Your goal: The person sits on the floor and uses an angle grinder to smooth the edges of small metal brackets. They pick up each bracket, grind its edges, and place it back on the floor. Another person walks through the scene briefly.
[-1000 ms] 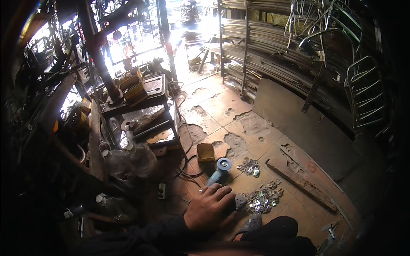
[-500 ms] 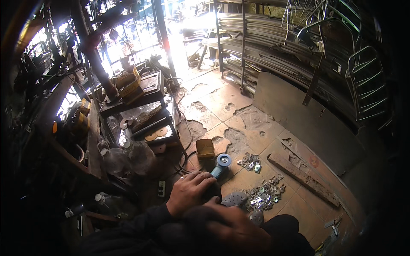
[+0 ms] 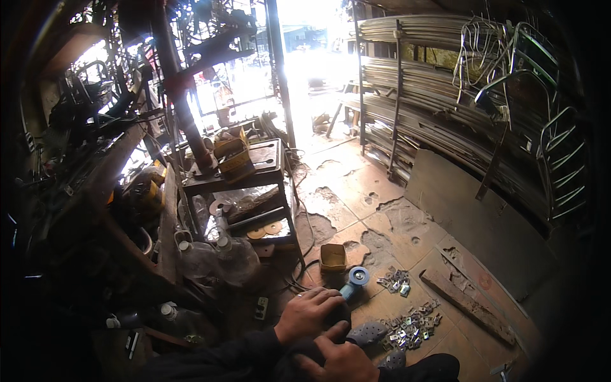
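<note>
My left hand (image 3: 310, 316) lies over a dark rounded form that looks like my knee in dark cloth (image 3: 338, 318), its fingers stretched out side by side. Close below it, my right hand (image 3: 347, 361) rests with thumb and fingers apart against the same dark cloth; some of its fingers are hidden. Just beyond the left fingertips, an angle grinder (image 3: 349, 290) with a teal body and a round disc is on the tiled floor, its rear end hidden behind my knee. To the right, small metal clips (image 3: 412, 328) are heaped by my grey clogs (image 3: 368, 333).
A second heap of clips (image 3: 394, 282) and an open box (image 3: 333, 258) lie beyond the grinder. A rusty bar (image 3: 466, 306) lies at right. Plastic jugs (image 3: 237, 260), a metal stand (image 3: 264, 156) and a socket strip (image 3: 261, 308) are at left. Racked metal rods (image 3: 439, 86) line the back right.
The view has tilted up and turned left, so everything sits lower and further right. My right hand, blurred earlier, has come to rest below the left hand. The grinder remains on the floor.
</note>
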Tool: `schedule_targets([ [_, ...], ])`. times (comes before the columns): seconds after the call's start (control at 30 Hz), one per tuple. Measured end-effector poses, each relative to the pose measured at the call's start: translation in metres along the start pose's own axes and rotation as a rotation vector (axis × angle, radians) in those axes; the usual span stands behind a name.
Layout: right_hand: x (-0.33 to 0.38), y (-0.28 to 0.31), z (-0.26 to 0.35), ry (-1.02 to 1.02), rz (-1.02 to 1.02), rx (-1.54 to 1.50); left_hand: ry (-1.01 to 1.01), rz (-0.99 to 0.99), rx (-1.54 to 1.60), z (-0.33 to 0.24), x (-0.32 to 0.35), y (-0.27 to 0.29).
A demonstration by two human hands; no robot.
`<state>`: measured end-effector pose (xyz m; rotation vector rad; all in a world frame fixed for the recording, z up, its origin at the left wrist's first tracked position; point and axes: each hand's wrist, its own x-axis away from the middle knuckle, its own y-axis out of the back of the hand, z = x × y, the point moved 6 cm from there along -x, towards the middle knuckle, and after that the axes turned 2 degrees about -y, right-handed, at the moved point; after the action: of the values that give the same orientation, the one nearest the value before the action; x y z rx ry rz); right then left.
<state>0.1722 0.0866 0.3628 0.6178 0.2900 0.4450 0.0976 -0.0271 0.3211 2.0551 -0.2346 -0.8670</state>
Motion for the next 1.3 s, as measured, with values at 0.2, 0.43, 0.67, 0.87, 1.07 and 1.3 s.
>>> schedule_targets([
  [0.2,-0.010,-0.004,0.002,0.101,-0.082,0.129,-0.007,-0.001,-0.013,0.015,0.005,-0.007],
  [0.43,-0.005,-0.003,0.000,0.156,0.019,0.067,0.036,0.012,0.023,0.009,0.008,0.001],
  [0.67,0.018,-0.003,-0.008,0.093,0.386,0.070,0.024,-0.014,0.073,-0.011,-0.002,0.018],
  [0.87,0.046,-0.035,-0.053,0.018,0.719,0.310,0.020,-0.008,0.094,-0.026,-0.001,0.016],
  [1.07,0.039,-0.016,-0.075,-0.074,0.730,0.266,-0.003,-0.064,0.104,-0.035,0.003,0.016],
  [1.3,0.037,0.072,-0.018,-0.075,0.372,-0.123,0.042,-0.105,0.068,-0.043,0.020,0.013],
])
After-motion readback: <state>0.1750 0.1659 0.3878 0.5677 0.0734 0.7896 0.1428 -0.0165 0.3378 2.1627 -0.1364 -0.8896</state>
